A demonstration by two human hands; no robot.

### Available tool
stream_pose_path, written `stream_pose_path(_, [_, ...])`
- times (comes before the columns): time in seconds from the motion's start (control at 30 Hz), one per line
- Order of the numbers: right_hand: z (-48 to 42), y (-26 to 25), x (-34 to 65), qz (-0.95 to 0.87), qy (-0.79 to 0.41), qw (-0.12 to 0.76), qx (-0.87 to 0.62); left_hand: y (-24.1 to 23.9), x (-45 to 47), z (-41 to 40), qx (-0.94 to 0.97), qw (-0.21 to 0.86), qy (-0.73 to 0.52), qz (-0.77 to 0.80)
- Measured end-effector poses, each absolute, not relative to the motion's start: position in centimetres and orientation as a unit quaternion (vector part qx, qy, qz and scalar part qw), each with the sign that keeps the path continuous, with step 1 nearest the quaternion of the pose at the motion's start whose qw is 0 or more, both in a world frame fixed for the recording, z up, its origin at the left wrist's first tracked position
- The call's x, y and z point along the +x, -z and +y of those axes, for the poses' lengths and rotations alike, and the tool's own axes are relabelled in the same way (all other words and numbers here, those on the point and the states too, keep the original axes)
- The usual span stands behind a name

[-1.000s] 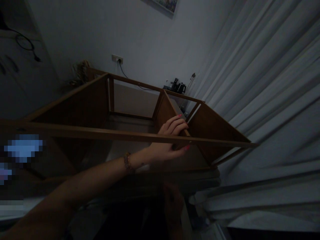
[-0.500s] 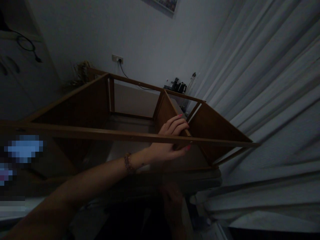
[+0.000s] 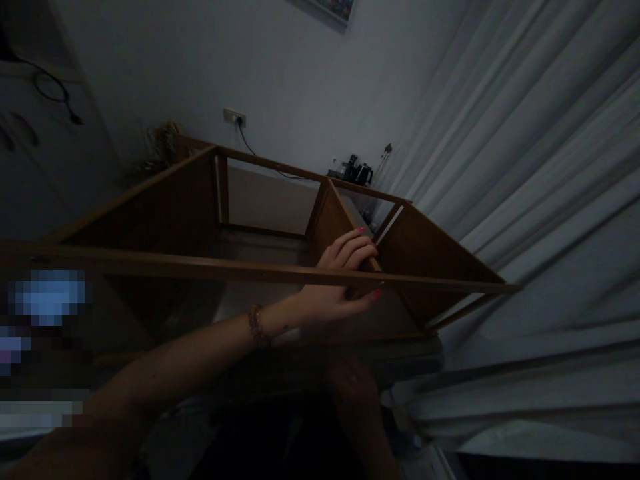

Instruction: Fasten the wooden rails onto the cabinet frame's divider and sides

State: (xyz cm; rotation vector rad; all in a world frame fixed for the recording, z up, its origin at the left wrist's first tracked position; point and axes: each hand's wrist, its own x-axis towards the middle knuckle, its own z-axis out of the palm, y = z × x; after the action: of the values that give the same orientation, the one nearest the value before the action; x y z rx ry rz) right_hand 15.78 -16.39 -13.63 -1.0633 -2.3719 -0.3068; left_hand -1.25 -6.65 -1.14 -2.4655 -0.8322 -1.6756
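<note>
Curling round the wooden divider (image 3: 324, 222) at the center of the frame, the left hand (image 3: 326, 301) would do best with a steady, even grip; lower center, whether the right hand (image 3: 354, 388) grips anything is too dim to tell.

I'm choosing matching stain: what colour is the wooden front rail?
The front rail is brown, clearest in the head view.

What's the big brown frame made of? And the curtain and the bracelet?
The frame looks like wood: brown, straight-edged bars and flat panels. It may be varnished, but dim light hides the shine. The curtain seems to be matte cloth, because it hangs in soft folds. The bracelet looks bumpy, like beads; stone, glass or plastic, I can't tell.
</note>
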Motion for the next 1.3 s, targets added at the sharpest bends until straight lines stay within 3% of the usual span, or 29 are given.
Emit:
stream_pose_path(0.27, [-16.3,13.3,15.2,-0.866,0.133,0.273,-0.398,1.0,-1.2,-6.8,-0.796,0.016,0.541,-0.271])
stream_pose_path(0.63, [-17.9,14.4,14.3,-0.712,-0.104,0.432,-0.543,1.1,-1.2,-6.7,-0.796,0.017,0.543,-0.268])
stream_pose_path(0.87, [-18.3,14.9,14.2,-0.754,-0.043,0.433,-0.492,1.0,-1.2,-6.7,-0.798,0.012,0.539,-0.27])
stream_pose_path(1.07, [-18.1,14.0,14.1,-0.817,-0.01,0.373,-0.44,1.1,-1.2,-6.7,-0.798,0.019,0.537,-0.273])
stream_pose_path(1.3, [-18.5,15.1,13.8,-0.819,-0.061,0.357,-0.445,1.1,-1.3,-6.7,-0.798,0.02,0.539,-0.27])
